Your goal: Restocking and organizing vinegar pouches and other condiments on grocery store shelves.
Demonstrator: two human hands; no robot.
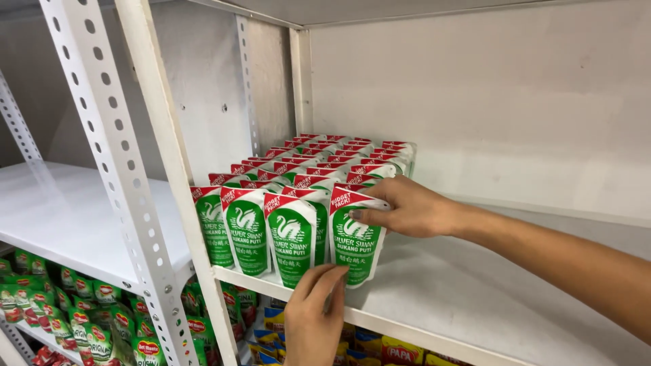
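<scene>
Right hand (410, 209) gripping front-right green-white pouch (356, 237) top; left hand (313, 318), fingers loosely open, steadying bottom edge on shelf (434, 298). Best keeping pouch upright, flush with row.

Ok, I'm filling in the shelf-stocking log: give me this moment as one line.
left hand: fingertips on front pouch bottom | right hand: gripping same pouch top | pouch rows: upright on white shelf
</scene>
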